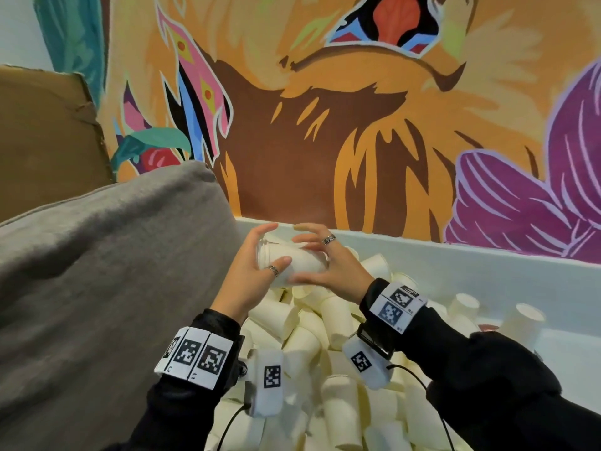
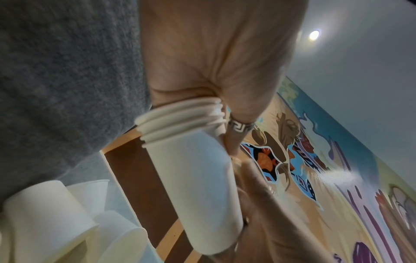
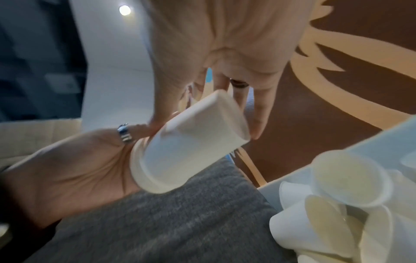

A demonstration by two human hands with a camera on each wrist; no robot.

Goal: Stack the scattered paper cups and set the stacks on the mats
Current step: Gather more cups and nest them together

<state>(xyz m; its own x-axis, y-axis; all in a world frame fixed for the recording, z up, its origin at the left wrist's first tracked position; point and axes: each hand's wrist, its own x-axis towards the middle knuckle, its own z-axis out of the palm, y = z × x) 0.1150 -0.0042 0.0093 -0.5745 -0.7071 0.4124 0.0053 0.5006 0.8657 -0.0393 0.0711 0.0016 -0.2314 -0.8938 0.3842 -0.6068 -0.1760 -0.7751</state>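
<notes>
Paper cup stack (image 1: 294, 262) gripped by left hand (image 1: 252, 271), right hand (image 1: 338, 268); loose cups (image 1: 325, 336) heaped below, grey cushion (image 1: 107, 288) left.

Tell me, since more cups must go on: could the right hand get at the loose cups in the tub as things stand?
Probably yes. The right hand hovers just above the pile of loose cups in the tub, nothing between them. But it steadies the stack that the left hand holds, so it must let go first.
</notes>
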